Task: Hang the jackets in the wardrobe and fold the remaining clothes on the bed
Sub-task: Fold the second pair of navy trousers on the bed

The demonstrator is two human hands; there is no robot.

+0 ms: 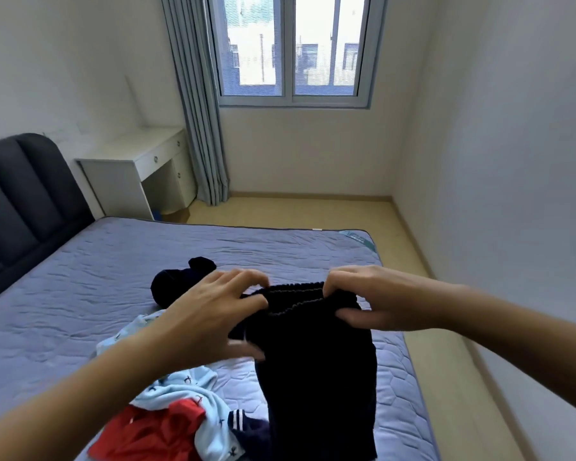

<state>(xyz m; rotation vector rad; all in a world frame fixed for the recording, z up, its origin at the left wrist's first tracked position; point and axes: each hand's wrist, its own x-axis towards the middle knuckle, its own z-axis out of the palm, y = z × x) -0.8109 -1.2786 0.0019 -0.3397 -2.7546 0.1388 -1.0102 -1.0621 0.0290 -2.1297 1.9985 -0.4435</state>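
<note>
We pinch the black garment (316, 367) by its ribbed waistband, left hand (210, 307) and right hand (376, 299) each clamped on an end, and it hangs above the bed (80, 294). A light-blue garment (187, 394) and a red garment (153, 434) lie crumpled just left.

A white desk (137, 151) with drawers stood against the left wall, just beside a grey curtain (197, 104) that hung to the tan floor (306, 211). A two-paned window (288, 49) sat in the far wall, buildings faintly visible beyond it.
</note>
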